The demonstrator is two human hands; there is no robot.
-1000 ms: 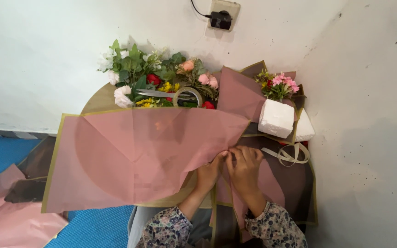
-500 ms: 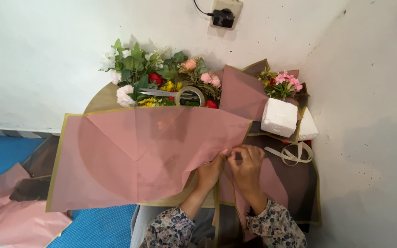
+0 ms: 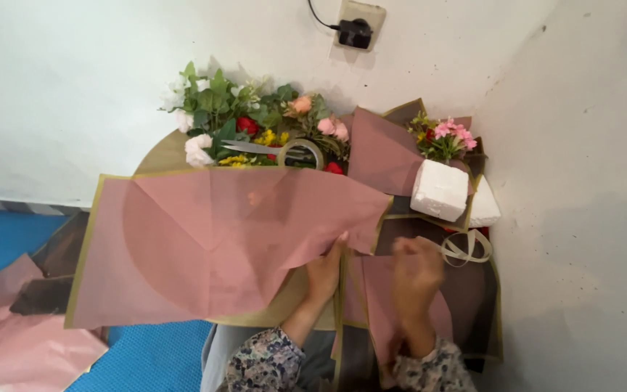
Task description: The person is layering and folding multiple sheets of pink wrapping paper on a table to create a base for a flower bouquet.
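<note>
Pink wrapping sheet [image 3: 212,247], gold-edged, translucent, spread wide.
Left hand [image 3: 326,270] pinches its edge; right hand [image 3: 416,272] blurred, grip unclear; two white foam blocks [image 3: 440,190] beyond.

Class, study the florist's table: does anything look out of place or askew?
Yes. A pink sheet lies crumpled on the blue floor, off the table. Scissors rest on the flowers, not the tabletop.
</note>
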